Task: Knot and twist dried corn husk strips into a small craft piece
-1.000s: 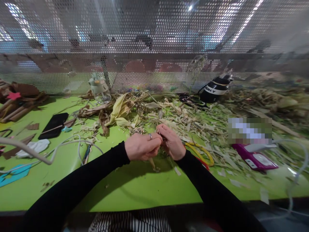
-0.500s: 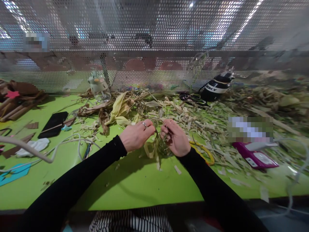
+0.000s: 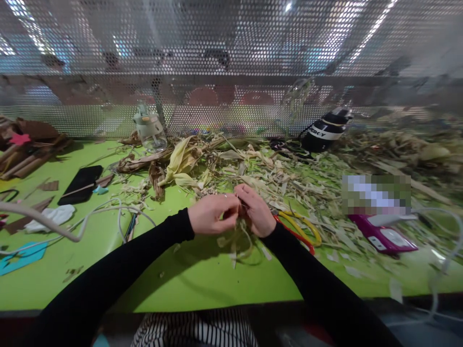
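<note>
My left hand (image 3: pixel 214 213) and my right hand (image 3: pixel 255 210) meet above the front middle of the table. Both have their fingers pinched together on a bundle of dried corn husk strips (image 3: pixel 238 241). Loose ends of the bundle curl down below my fingers towards the tabletop. My fingertips hide the part being gripped. Just right of my right wrist lie scissors (image 3: pixel 302 229) with yellow and red handles. Behind my hands is a pale yellow-green corn husk (image 3: pixel 180 161) among shredded husk pieces (image 3: pixel 285 180).
On the green table (image 3: pixel 202 284) a black phone (image 3: pixel 81 184), white cable (image 3: pixel 119 217) and crumpled tissue (image 3: pixel 50 219) lie left. A clear bottle (image 3: pixel 150 132) and a tilted black bottle (image 3: pixel 324 131) stand before a perforated metal screen (image 3: pixel 231 106). A magenta device (image 3: pixel 385 236) lies right.
My hands have come together, the left moving right and slightly nearer me. The husk bundle has shifted with them, and more of the scissors shows beside my right wrist.
</note>
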Motion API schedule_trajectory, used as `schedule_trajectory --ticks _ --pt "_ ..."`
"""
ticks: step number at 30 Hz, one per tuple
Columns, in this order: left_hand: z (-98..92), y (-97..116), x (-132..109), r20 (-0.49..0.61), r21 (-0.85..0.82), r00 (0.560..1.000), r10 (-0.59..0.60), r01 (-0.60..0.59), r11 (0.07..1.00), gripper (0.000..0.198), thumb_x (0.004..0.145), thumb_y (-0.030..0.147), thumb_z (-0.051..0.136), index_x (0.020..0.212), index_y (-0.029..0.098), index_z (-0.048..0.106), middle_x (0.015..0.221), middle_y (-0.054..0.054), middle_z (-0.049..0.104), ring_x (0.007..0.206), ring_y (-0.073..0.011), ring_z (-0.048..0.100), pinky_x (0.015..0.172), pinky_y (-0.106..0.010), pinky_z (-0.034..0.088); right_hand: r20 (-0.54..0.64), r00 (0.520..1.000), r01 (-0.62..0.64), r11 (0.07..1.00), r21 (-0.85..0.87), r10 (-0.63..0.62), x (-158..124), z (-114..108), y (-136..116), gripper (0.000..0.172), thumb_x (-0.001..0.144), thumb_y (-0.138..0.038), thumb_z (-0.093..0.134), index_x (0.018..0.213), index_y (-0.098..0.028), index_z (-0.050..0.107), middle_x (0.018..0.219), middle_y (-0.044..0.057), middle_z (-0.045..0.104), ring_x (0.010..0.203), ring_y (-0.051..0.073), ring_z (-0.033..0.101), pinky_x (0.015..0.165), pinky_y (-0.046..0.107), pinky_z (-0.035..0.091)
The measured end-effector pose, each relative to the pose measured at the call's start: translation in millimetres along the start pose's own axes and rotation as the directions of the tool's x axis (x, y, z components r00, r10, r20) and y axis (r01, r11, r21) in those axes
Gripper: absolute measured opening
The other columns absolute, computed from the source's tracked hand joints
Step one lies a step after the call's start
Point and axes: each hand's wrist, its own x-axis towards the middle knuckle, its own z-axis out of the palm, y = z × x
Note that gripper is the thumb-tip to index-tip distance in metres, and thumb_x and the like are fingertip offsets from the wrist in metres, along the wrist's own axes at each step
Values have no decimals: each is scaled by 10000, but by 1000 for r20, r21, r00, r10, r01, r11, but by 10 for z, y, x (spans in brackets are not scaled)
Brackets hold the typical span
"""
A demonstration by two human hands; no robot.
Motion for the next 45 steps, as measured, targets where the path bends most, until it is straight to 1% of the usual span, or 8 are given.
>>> schedule_trajectory --ticks 5,14,18,28,33,36,39,45 --pt "2 -45 20 49 -725 894 -445 338 599 142 783 283 519 734 158 474 660 18 542 411 -25 337 376 -161 197 9 998 66 998 -16 -66 -39 12 -60 295 783 -413 615 675 -206 434 562 -65 323 453 71 246 413 218 195" --pt "-5 -235 -32 212 -835 822 -528 433 339 274 677 328 708 713 115 539 699 -7 599 493 -24 495 435 -133 369 258 946 296 849 -439 -196 -82 -125 -206 242 816 -425 583 737 -199 548 744 6 516 623 115 457 558 247 371" --pt "-21 -320 -32 171 -822 818 -549 426 378 354 602 332 781 750 102 556 639 11 594 567 -55 575 620 -194 484 338 905 404 767 -498 -258 -52 -232 -315 248 828 -396 571 689 -191 575 1050 61 572 898 185 531 745 315 413" --pt "93 -183 -43 110 -314 888 -446 457 832 135 748 241 638 743 138 552 613 24 597 524 -76 556 560 -209 442 415 909 188 867 -461 23 -119 -210 -402 254 808 -409 594 697 -184 558 512 -57 460 444 72 389 467 222 328" --pt "44 -176 -64 367 -568 846 -386 532 628 281 713 372 684 744 125 554 606 16 586 532 -83 569 553 -219 477 102 958 283 828 -485 -268 56 -440 -445 206 792 -394 601 738 -197 571 607 -38 490 498 87 405 498 234 357" --pt "-26 -230 -67 391 -726 845 -366 527 441 340 657 389 739 741 110 565 652 -2 604 529 -66 563 544 -208 487 -93 844 322 637 -701 -529 142 -582 -488 149 757 -342 633 781 -203 586 721 5 561 638 141 494 587 276 405" --pt "-36 -267 -61 299 -825 873 -386 440 356 331 644 353 761 753 107 569 693 -8 620 540 -52 565 547 -188 484 48 705 410 352 -842 -707 88 -496 -499 125 759 -291 640 843 -203 611 920 54 606 833 191 534 700 321 432" --pt "-9 -305 -45 135 -864 898 -419 314 395 315 641 301 769 775 112 555 679 0 623 589 -67 592 594 -200 497 452 862 507 395 -767 -229 -87 -184 -394 154 828 -305 582 883 -180 652 782 39 612 659 143 526 580 281 422"
